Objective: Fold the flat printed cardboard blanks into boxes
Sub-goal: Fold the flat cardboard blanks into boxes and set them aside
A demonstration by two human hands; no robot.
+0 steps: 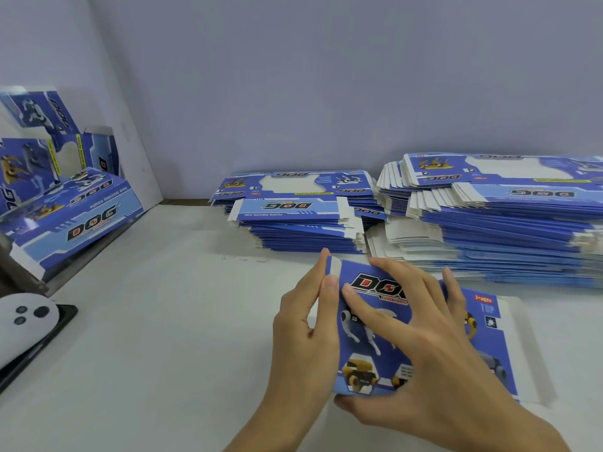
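A blue printed cardboard blank, marked DOG with robot-dog pictures, is held low over the white bench near its front edge, its white flaps jutting out at the right. Its left edge flap is pinched in the grip of the left hand, fingers curled and thumb laid along the fold. The right hand is spread across the printed face, fingers nearly straight and pressing down, while its thumb is hooked under the near edge. Just behind, two stacks of flat blanks are piled against the wall, leaving little room at the back; open bench is left to the left. Folded boxes are leaned at the far left, and a white controller is seen at the left edge.
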